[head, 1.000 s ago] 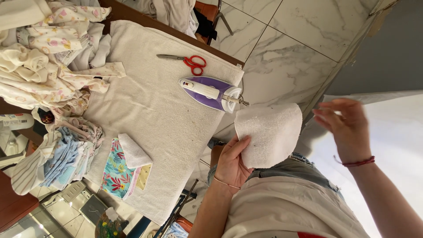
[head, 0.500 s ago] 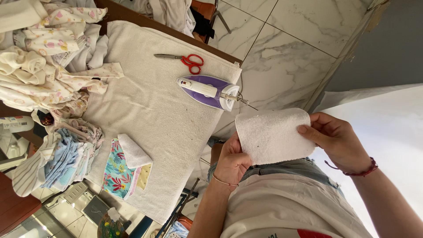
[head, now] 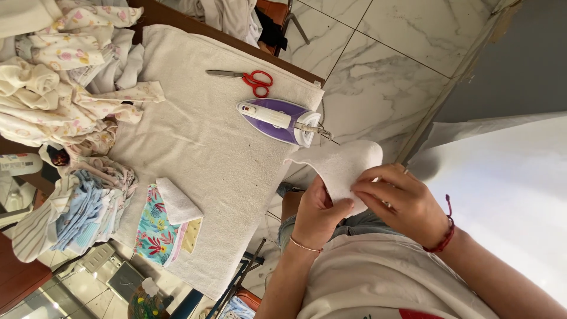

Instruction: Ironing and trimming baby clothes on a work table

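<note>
Overhead, from the head camera: both hands pinch a small white cloth (head: 345, 168) in the air beside the towel-covered table (head: 195, 142), the left hand (head: 317, 214) gripping its lower edge and the right hand (head: 397, 201) folding the side over with its fingers closed on it. Nearby, the purple iron (head: 277, 121) lies at the table edge by the red scissors (head: 251, 78); judged from this, a loose pinch could let the fold slip, and a stray elbow could knock the iron off.

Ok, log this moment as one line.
left hand: holds white cloth | right hand: pinches cloth, folding | iron: flat on towel, scissors beside | folded pieces: on towel
</note>
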